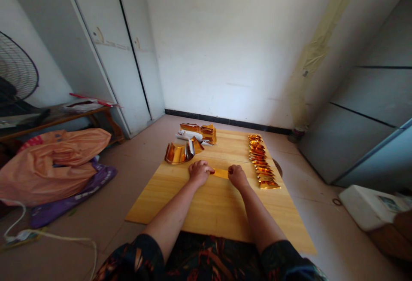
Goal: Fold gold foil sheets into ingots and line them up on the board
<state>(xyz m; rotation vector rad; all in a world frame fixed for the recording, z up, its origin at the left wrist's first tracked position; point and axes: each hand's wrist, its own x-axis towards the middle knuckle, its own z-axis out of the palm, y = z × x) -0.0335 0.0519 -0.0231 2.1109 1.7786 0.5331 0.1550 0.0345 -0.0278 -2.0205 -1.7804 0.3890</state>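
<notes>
A strip of shiny gold foil paper [221,173] stretches between my hands, low over the wooden table. My left hand [200,172] pinches its left end, fingers closed. At the other end, my right hand [237,176] is closed on the foil too. Right of my right hand runs a row of folded gold foil pieces [264,165], overlapping one another. Beyond my left hand lies a curled stack of gold foil sheets [177,153]. Farther back sits a bundle of foil sheets [209,133] with a white wrapped packet [189,135] beside it.
The wooden table [212,212] stands in front of me. On the left are a peach plastic bag [61,156], a purple bag [74,195], a white cord [64,237] and a fan [17,68]. A white box [367,208] is on the right. A wall and cabinets surround the table.
</notes>
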